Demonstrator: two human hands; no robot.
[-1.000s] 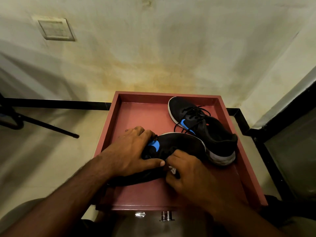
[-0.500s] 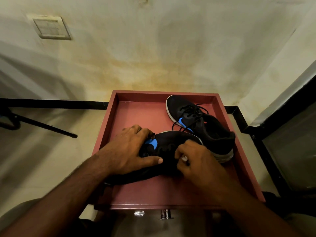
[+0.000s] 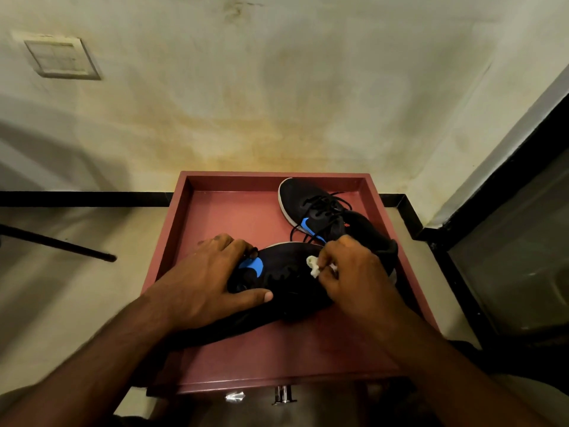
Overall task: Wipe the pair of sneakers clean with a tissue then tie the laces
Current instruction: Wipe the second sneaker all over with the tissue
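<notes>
Left hand: fingers and thumb curled around the near sneaker, gripping it in the red tray. Right hand: fingertips pinching a crumpled white tissue against that sneaker's upper. Far sneaker: untouched, laces loose.

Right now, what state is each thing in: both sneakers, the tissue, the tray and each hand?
Near sneaker: on the tray, held down, being wiped.
Far sneaker: on the tray, laces loose, untouched.
Tissue: crumpled, pinched against the near sneaker.
Tray: holds both sneakers.
Left hand: grips the near sneaker.
Right hand: pinches the tissue.
</notes>
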